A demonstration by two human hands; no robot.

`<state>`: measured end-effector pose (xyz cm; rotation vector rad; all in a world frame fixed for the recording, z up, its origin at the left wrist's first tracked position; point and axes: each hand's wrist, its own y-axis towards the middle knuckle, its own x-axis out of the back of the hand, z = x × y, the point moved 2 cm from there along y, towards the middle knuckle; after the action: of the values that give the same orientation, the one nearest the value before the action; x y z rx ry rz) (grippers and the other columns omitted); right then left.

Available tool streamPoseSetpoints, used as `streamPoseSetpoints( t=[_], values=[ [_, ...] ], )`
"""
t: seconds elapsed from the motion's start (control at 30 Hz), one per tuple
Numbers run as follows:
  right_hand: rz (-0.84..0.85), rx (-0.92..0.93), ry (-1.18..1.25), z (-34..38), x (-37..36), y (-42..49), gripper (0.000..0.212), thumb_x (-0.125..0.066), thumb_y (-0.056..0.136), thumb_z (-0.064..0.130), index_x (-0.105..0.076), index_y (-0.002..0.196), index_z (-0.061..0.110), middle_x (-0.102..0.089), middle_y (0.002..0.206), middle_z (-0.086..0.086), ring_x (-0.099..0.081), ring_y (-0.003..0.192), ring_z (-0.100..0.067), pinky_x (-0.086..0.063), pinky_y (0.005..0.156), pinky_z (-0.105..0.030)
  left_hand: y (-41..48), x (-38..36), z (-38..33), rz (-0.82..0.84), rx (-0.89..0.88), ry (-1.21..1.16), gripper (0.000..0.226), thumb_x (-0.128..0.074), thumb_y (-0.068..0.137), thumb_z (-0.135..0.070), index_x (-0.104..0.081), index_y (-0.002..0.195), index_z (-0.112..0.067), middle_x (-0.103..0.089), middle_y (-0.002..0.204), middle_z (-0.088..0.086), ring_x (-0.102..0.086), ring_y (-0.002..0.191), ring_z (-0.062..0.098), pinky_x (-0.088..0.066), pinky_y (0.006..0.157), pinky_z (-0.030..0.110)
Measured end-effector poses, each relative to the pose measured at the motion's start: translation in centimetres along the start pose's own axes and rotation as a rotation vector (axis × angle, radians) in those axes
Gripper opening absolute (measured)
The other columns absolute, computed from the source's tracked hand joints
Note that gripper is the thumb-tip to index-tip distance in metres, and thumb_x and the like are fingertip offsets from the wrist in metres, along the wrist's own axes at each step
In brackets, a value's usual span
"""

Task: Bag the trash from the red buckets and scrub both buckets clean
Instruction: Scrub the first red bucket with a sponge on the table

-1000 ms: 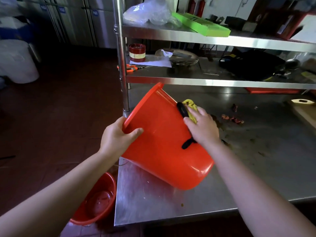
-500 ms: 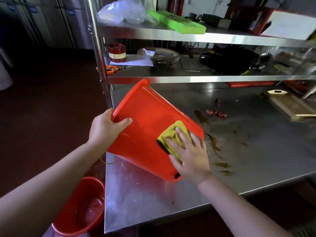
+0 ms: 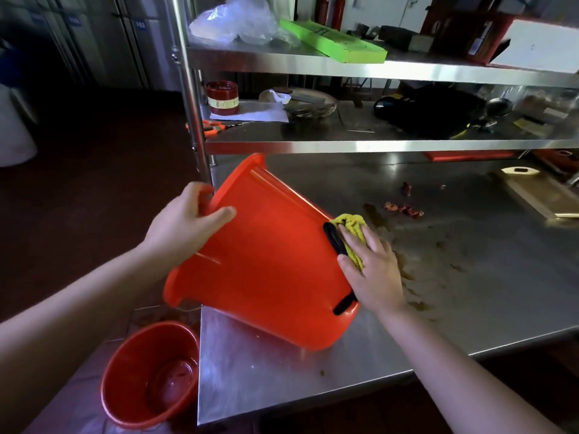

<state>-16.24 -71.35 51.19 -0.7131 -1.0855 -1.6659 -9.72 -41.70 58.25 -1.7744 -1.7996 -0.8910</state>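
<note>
Tilting at left end of stainless steel table (image 3: 313,377): round red plastic bucket (image 3: 266,264), mouth leftward; left hand (image 3: 185,222) clasps rim; right hand (image 3: 374,272), fingers straight, presses yellow black-edged cloth (image 3: 352,225) to wall near base.

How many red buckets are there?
2. The tilted bucket rests on the steel table, left hand gripping its rim; the upright bucket stands on the floor beside the table. Others could be out of view.

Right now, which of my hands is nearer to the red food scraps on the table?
Right. The right hand presses the yellow cloth against the tilted bucket, just short of the red scraps. The left hand grips the bucket's rim on the far side from them.
</note>
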Motion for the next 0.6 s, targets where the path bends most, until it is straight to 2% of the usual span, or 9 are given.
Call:
streamPoseSetpoints(
  t=[0.07,0.13,0.27,0.3,0.37,0.43,0.5,0.53,0.6],
  values=[
    [-0.037,0.112,-0.046,0.9,-0.5,-1.2,0.049,-0.044,0.087,0.048,-0.048,0.135,0.037,-0.044,0.144,-0.004,-0.038,0.126,-0.029,-0.038,0.099,-0.051,1.9,-0.2,-2.0,0.037,0.054,-0.016,0.038,-0.053,0.085,-0.053,-0.055,0.1,-0.018,-0.062,0.087,-0.002,-0.063,0.073,0.017,-0.055,0.067,0.039],
    [-0.075,0.236,-0.118,1.3,-0.9,-2.5,0.047,-0.047,0.088,0.044,-0.05,0.134,0.036,-0.046,0.141,-0.004,-0.043,0.122,-0.033,-0.042,0.093,-0.051,2.7,-0.5,-2.5,-0.011,0.065,0.001,0.04,-0.048,0.09,-0.05,-0.058,0.092,-0.012,-0.064,0.083,0.006,-0.062,0.07,0.024,-0.055,0.067,0.043],
    [-0.035,0.637,-0.214,1.6,-1.5,-4.8,0.043,-0.052,0.088,0.042,-0.051,0.131,0.037,-0.042,0.145,0.0,-0.042,0.125,-0.033,-0.036,0.096,-0.045,2.0,-0.7,-1.1,-0.109,0.005,0.017,0.04,-0.041,0.094,-0.049,-0.056,0.098,-0.013,-0.059,0.082,-0.001,-0.058,0.073,0.018,-0.052,0.068,0.04],
    [-0.011,0.67,-0.224,1.4,-1.4,-4.4,0.042,-0.053,0.088,0.042,-0.051,0.129,0.037,-0.042,0.145,0.001,-0.042,0.125,-0.032,-0.036,0.096,-0.045,1.8,-1.0,-0.7,-0.107,-0.006,-0.024,0.039,-0.04,0.094,-0.048,-0.056,0.101,-0.014,-0.059,0.082,-0.002,-0.058,0.074,0.017,-0.051,0.068,0.038],
    [0.018,0.548,-0.249,0.9,-1.0,-2.5,0.044,-0.051,0.087,0.043,-0.049,0.13,0.038,-0.042,0.145,0.002,-0.042,0.124,-0.03,-0.038,0.096,-0.045,1.6,-1.7,0.1,-0.099,-0.013,-0.135,0.039,-0.038,0.096,-0.047,-0.058,0.103,-0.014,-0.059,0.08,-0.002,-0.058,0.073,0.016,-0.049,0.068,0.037],
    [0.022,0.256,-0.175,0.4,-0.3,0.2,0.046,-0.046,0.09,0.045,-0.045,0.135,0.041,-0.038,0.148,0.002,-0.039,0.129,-0.029,-0.036,0.101,-0.045,1.5,-2.3,0.7,-0.115,-0.015,-0.203,0.038,-0.036,0.097,-0.044,-0.059,0.099,-0.014,-0.056,0.072,-0.003,-0.054,0.067,0.015,-0.045,0.063,0.034],
    [0.101,-0.038,0.015,-0.1,0.1,2.9,0.043,-0.045,0.094,0.046,-0.04,0.137,0.049,-0.03,0.152,0.005,-0.028,0.138,-0.023,-0.028,0.108,-0.042,1.6,-2.5,1.4,-0.131,-0.009,-0.241,0.036,-0.034,0.098,-0.042,-0.059,0.093,-0.017,-0.052,0.069,-0.005,-0.05,0.065,0.013,-0.042,0.063,0.034],
    [0.127,-0.126,0.083,-0.2,0.1,3.8,0.043,-0.045,0.094,0.045,-0.038,0.136,0.051,-0.027,0.154,0.008,-0.025,0.14,-0.02,-0.026,0.109,-0.04,1.6,-2.5,1.7,-0.132,-0.008,-0.256,0.036,-0.033,0.098,-0.043,-0.058,0.089,-0.019,-0.051,0.068,-0.005,-0.049,0.065,0.014,-0.042,0.063,0.035],
    [0.151,-0.134,0.014,0.7,0.0,4.3,0.045,-0.043,0.095,0.045,-0.034,0.138,0.051,-0.025,0.154,0.008,-0.025,0.138,-0.019,-0.025,0.11,-0.039,1.6,-2.4,2.5,-0.143,-0.013,-0.254,0.036,-0.032,0.098,-0.045,-0.054,0.079,-0.023,-0.047,0.064,-0.005,-0.046,0.062,0.015,-0.041,0.062,0.038]
  ],
)
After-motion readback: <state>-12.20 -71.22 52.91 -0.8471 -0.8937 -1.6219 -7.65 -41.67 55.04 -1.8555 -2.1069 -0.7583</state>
